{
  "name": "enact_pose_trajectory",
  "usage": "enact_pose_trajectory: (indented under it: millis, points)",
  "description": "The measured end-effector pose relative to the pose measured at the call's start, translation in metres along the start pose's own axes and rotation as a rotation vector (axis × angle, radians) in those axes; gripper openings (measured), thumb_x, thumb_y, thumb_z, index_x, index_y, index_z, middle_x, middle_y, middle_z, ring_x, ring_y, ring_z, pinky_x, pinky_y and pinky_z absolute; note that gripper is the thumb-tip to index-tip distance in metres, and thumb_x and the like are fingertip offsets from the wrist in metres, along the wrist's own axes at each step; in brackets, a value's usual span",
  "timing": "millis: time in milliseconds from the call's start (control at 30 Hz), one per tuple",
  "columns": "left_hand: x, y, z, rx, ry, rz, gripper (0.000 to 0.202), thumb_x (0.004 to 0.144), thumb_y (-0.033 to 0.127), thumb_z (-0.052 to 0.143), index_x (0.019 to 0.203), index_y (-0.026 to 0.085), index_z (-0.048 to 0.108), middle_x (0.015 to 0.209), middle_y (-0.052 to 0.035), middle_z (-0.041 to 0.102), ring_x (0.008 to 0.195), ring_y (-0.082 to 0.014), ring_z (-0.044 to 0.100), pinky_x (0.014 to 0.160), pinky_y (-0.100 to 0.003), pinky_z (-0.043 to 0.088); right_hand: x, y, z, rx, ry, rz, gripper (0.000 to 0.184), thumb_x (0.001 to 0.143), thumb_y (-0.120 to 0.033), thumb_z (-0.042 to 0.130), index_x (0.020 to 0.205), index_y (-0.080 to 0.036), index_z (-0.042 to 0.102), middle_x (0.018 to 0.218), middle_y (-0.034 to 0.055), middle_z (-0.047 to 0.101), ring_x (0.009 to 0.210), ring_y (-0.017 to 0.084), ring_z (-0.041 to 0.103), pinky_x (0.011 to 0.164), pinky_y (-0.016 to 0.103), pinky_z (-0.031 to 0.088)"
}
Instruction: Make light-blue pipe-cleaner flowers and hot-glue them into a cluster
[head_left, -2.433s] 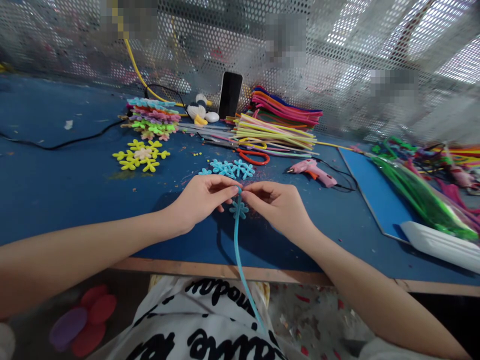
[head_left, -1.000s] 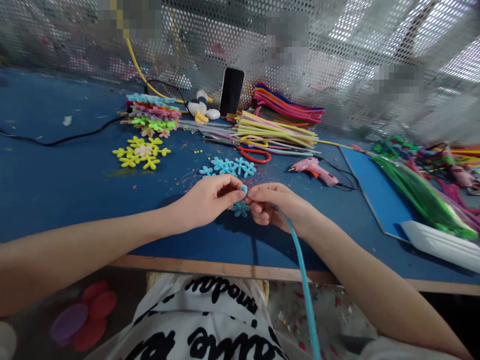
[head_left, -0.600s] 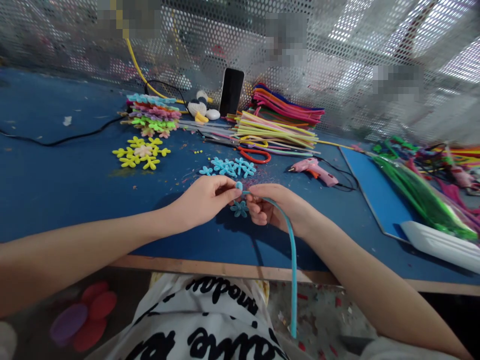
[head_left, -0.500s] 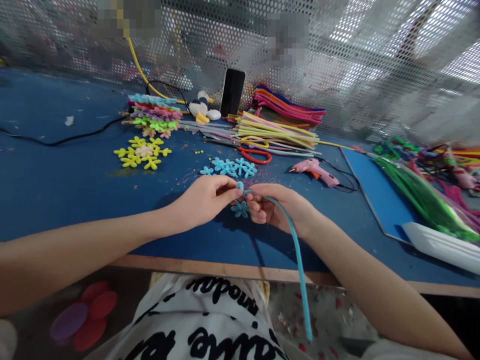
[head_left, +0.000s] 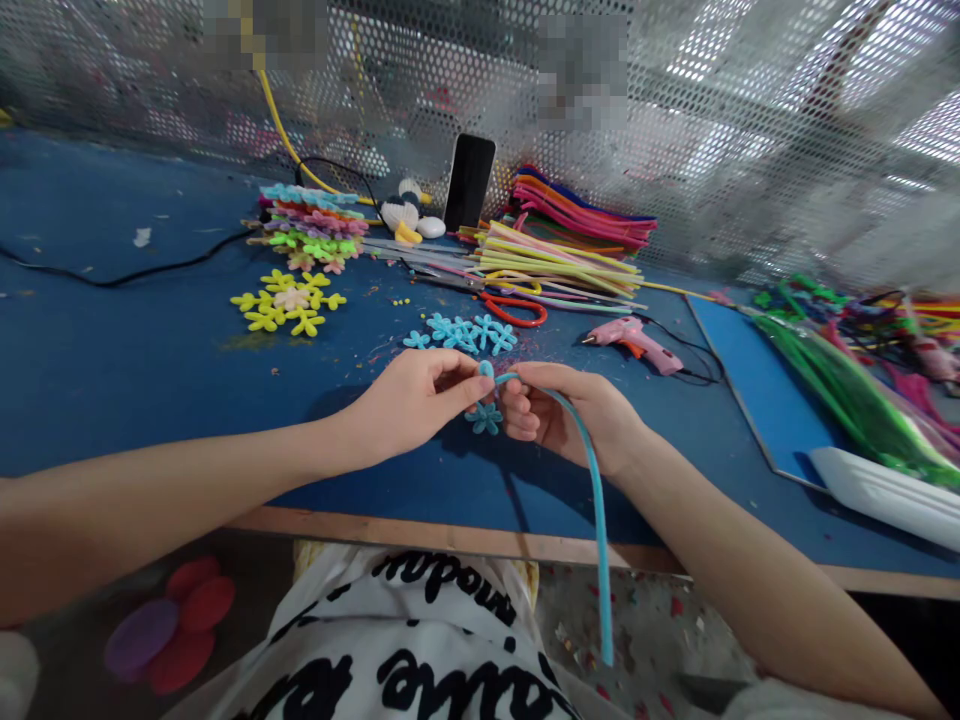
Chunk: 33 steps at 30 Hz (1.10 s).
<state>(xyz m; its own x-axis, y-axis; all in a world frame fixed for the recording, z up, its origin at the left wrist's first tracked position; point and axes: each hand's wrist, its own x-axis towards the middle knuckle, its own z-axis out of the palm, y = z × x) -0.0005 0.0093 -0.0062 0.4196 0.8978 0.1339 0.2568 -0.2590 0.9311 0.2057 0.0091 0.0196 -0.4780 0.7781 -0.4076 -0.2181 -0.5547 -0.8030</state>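
Observation:
A light blue pipe cleaner [head_left: 598,500] runs between both hands, its free end hanging past the table's front edge. My left hand [head_left: 416,400] pinches its looped end between thumb and fingers. A short way along, my right hand [head_left: 566,410] is closed on the same pipe cleaner with thumb and forefinger. Just below the fingertips, a blue pipe-cleaner flower [head_left: 484,418] lies on the table, partly covered. Beyond the hands sits a cluster of light blue flowers [head_left: 469,333]. A yellow snowflake shape [head_left: 289,302] with a pale centre lies to the left.
Red-handled scissors [head_left: 514,309] and a pink glue gun [head_left: 634,343] lie beyond my hands. Bundled yellow pipe cleaners [head_left: 555,262], a leaning phone [head_left: 469,183] and stacked colourful flower shapes [head_left: 311,228] stand farther back. A green bundle in plastic [head_left: 847,390] lies at right.
My right hand has drawn slightly away from the left, showing a little more pipe cleaner between them. The hanging tail has swung a little left and up.

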Motion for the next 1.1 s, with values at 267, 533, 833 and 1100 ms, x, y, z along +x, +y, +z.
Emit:
enact_pose_trajectory:
  millis: [267, 533, 833, 1100]
  points:
    - [0.0, 0.004, 0.001, -0.155, -0.01, -0.034, 0.039, 0.087, 0.054, 0.069, 0.087, 0.015, 0.071, 0.075, -0.0022, 0.07, 0.068, -0.0143, 0.062, 0.063, -0.024, 0.048, -0.003, -0.003, -0.003, -0.056, -0.064, -0.067, 0.015, 0.075, -0.026, 0.077, 0.084, -0.014, 0.075, 0.074, 0.0019, 0.062, 0.061, 0.011, 0.052, 0.062, 0.028, 0.047]
    - [-0.001, 0.006, 0.002, -0.273, -0.028, -0.1, 0.04, 0.083, 0.054, 0.074, 0.087, 0.014, 0.072, 0.078, -0.0032, 0.072, 0.068, -0.0127, 0.062, 0.063, -0.023, 0.049, 0.0, 0.002, -0.011, -0.184, -0.021, -0.167, 0.023, 0.066, -0.031, 0.091, 0.082, -0.02, 0.079, 0.082, 0.0012, 0.073, 0.076, 0.014, 0.067, 0.077, 0.029, 0.053]
    - [-0.003, 0.009, 0.003, -0.328, -0.077, -0.119, 0.039, 0.08, 0.054, 0.076, 0.081, 0.016, 0.071, 0.076, -0.0029, 0.072, 0.069, -0.0137, 0.063, 0.063, -0.024, 0.048, 0.005, 0.007, -0.014, -0.307, -0.06, -0.329, 0.018, 0.073, -0.033, 0.088, 0.083, -0.023, 0.078, 0.085, 0.0004, 0.072, 0.078, 0.014, 0.066, 0.081, 0.031, 0.052]
    - [-0.004, 0.007, 0.005, -0.388, -0.078, -0.133, 0.031, 0.08, 0.047, 0.079, 0.08, 0.016, 0.072, 0.074, -0.0004, 0.072, 0.068, -0.0114, 0.061, 0.063, -0.022, 0.046, 0.007, 0.008, -0.015, -0.498, -0.065, -0.579, 0.007, 0.079, -0.027, 0.083, 0.082, -0.024, 0.077, 0.086, 0.0011, 0.068, 0.08, 0.014, 0.062, 0.078, 0.03, 0.05]
